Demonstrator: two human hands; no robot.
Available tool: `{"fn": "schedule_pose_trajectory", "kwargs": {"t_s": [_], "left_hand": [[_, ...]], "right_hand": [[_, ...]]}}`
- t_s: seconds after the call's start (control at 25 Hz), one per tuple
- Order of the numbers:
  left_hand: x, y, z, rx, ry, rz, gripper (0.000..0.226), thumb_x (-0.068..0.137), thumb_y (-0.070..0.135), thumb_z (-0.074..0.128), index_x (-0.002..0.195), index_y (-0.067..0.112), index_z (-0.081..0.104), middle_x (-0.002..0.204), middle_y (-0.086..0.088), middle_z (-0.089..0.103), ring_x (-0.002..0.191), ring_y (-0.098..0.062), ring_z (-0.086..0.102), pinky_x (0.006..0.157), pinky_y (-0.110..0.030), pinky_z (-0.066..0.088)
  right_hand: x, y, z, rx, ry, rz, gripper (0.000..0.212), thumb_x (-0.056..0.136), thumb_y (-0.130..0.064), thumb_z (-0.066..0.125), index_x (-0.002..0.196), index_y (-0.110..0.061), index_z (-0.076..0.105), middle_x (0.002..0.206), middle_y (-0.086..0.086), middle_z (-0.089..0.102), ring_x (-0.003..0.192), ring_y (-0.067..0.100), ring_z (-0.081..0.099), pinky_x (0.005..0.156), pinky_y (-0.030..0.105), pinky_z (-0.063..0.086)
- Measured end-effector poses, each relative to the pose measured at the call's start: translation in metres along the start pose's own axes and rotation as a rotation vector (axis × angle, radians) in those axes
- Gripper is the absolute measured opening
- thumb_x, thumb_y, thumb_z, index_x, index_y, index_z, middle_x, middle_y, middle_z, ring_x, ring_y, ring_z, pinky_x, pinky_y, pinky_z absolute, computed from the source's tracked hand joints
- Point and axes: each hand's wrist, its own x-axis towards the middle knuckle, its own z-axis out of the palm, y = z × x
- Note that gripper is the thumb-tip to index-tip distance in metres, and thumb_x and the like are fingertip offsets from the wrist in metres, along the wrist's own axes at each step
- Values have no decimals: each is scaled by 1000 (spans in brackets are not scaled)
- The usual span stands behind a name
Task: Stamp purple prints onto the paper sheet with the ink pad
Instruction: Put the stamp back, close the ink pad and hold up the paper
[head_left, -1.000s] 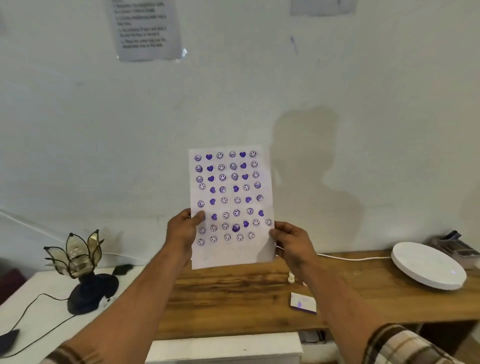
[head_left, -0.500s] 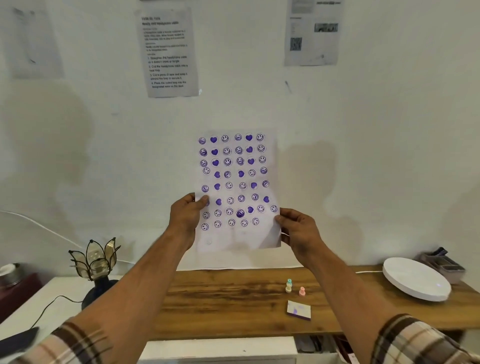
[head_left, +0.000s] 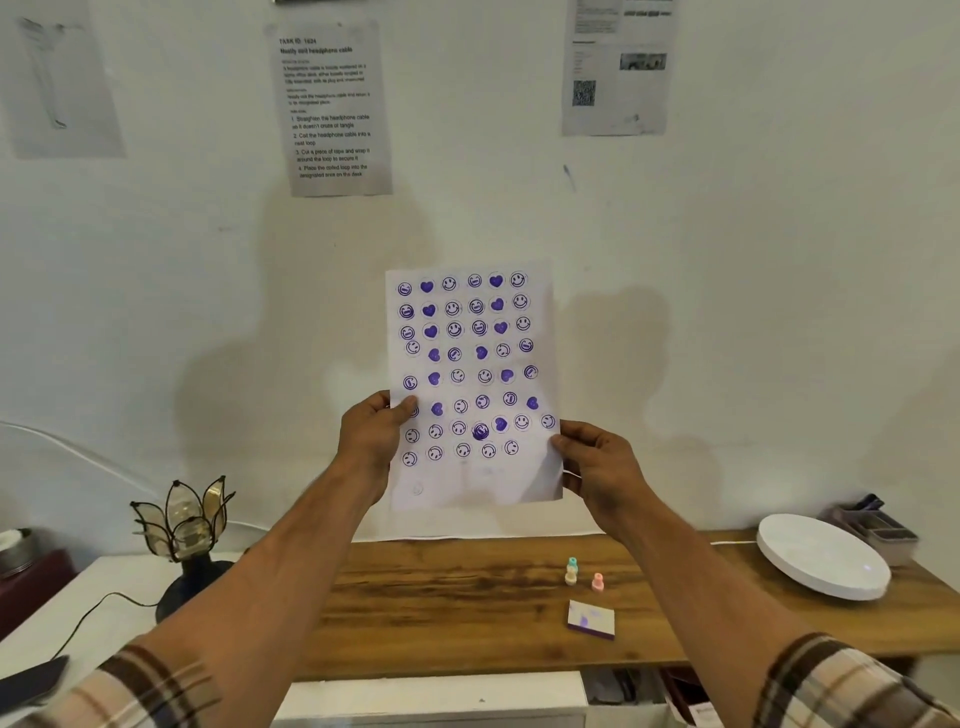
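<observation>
I hold the white paper sheet (head_left: 470, 483) upright in front of the wall, covered in rows of purple smiley and heart prints. My left hand (head_left: 370, 436) pinches its left edge and my right hand (head_left: 597, 465) pinches its right edge. Below on the wooden desk (head_left: 441, 597) lies the closed ink pad (head_left: 591, 618), white on top with a purple smear and a purple rim. Two small stamps stand just behind it: a teal and cream one (head_left: 572, 570) and a pink one (head_left: 597, 582).
A white round disc (head_left: 823, 556) lies at the desk's right end, with a grey organiser tray (head_left: 875, 525) behind it. A petal-shaped glass lamp (head_left: 184, 525) with a black cord stands on the white table at left. Printed sheets are taped to the wall.
The view has tilted up, showing more wall and the stamps on the desk. Both hands still hold the sheet upright, a little higher above the desk.
</observation>
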Motion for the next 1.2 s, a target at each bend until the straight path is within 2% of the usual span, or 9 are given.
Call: {"fn": "schedule_pose_trajectory", "kwargs": {"t_s": [0.44,0.6,0.76,0.88,1.0,1.08,1.2], "left_hand": [[17,-22,-9,16,31,-34,20,93,10,70,112,15,76,104,-10,80,98,-36,75,83,-60,60],[29,-40,-13,35,52,-62,17,92,12,72,106,19,78,103,-8,80,99,-34,75,84,-60,60],[45,-67,-18,58,73,-105,12,91,14,73,99,21,79,97,-7,81,93,-34,77,78,-59,62],[58,-97,-24,87,99,-144,10,91,15,73,97,21,78,94,-8,81,86,-34,78,72,-54,63],[72,-136,-31,129,122,-181,11,91,15,74,100,20,77,96,-9,81,91,-36,77,79,-55,62],[79,-162,-34,159,140,-200,14,89,15,76,104,15,77,100,-10,80,93,-36,76,83,-56,61],[91,-204,-39,179,158,-231,16,87,13,79,103,10,78,99,-12,80,92,-34,76,83,-51,62]], "right_hand": [[12,18,6,1,11,30,18,99,-3,64,109,-12,77,111,8,79,98,32,71,65,33,60],[21,34,5,-5,22,53,17,99,-4,65,107,-13,77,109,7,80,98,31,71,67,35,60],[34,59,0,-30,45,98,16,99,-6,67,107,-15,77,107,5,81,100,31,73,66,34,61],[47,90,-6,-63,85,148,14,98,-9,69,108,-14,77,107,6,81,100,32,74,67,37,62],[61,130,-14,-99,117,205,12,98,-9,70,104,-16,77,100,4,82,95,29,75,70,40,62],[69,156,-18,-168,155,182,14,98,-8,69,98,-20,77,99,5,82,90,24,75,75,42,63],[82,198,-21,-403,188,43,18,95,-12,72,93,-29,77,97,-2,81,87,13,75,78,34,62]]}}
